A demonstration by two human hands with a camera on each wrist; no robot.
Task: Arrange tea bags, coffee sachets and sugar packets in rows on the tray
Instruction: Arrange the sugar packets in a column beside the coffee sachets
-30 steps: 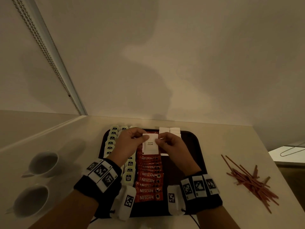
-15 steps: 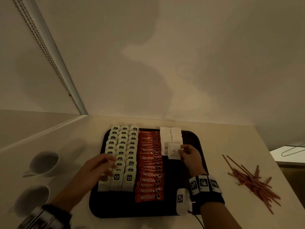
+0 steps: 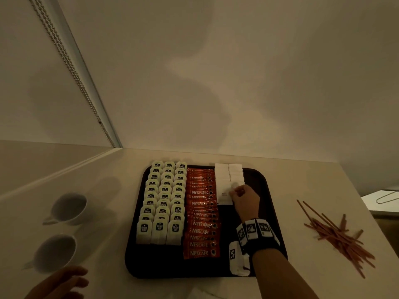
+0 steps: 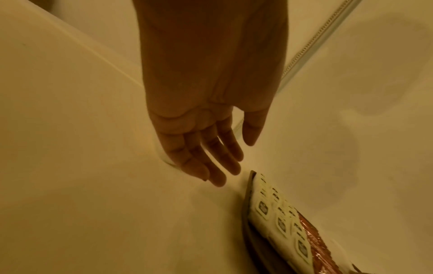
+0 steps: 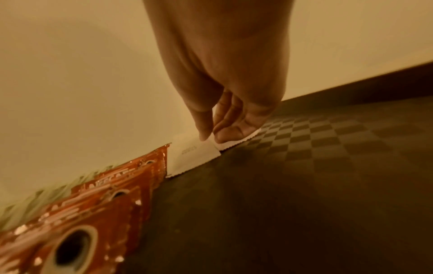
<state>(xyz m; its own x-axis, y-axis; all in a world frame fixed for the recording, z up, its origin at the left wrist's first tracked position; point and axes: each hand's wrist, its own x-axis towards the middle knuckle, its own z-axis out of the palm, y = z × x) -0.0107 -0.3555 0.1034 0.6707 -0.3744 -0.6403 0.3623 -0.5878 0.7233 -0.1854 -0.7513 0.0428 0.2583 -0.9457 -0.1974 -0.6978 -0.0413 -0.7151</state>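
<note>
A dark tray (image 3: 274, 212) holds three columns of white tea bags (image 3: 164, 201) on its left and a column of red Nescafe coffee sachets (image 3: 200, 212) in the middle. White sugar packets (image 3: 228, 173) lie in two short columns at the far right of the sachets. My right hand (image 3: 234, 192) pinches the right edge of a white sugar packet (image 3: 224, 196) (image 5: 192, 157) lying at the near end of the left sugar column, thumb and fingertips (image 5: 225, 133) on it. My left hand (image 3: 64, 281) (image 4: 211, 163) hovers over the counter left of the tray, fingers straight, holding nothing.
Two white cups (image 3: 69, 208) (image 3: 54, 251) stand on the counter left of the tray. A loose pile of red-brown stir sticks (image 3: 336, 234) lies to the right. A wall rises behind the tray. The tray's near right part (image 5: 304, 185) is bare.
My left hand let go of the sugar packet and drew back left off the tray. My right hand carried the packet right and set it down at the sugar columns.
</note>
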